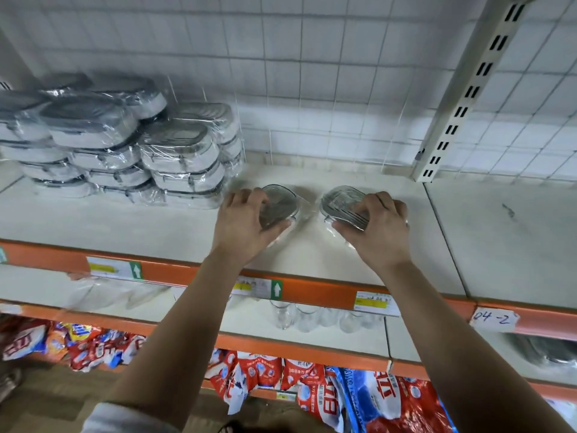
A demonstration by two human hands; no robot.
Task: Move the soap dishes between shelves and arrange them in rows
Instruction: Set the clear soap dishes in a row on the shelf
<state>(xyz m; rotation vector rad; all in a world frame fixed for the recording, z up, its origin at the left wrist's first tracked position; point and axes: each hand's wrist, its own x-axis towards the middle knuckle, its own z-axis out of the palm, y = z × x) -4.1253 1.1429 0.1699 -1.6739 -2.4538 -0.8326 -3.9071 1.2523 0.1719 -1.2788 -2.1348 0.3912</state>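
Tag (493, 318) below right hand (374, 226) reads "04-2". Each hand curled round wrapped dish on shelf (156, 226): left hand (243, 220) on left dish (279, 203), right on right dish (342, 200). Stacks (118, 145) beyond left hand.

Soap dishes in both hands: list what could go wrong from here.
1. Loose clear wrap could let the grey-lidded soap dish in the left hand, or the matching dish in the right hand, slip.
2. The uneven stack of wrapped dishes beside the left hand might topple if bumped, perhaps onto the clear glasses below.
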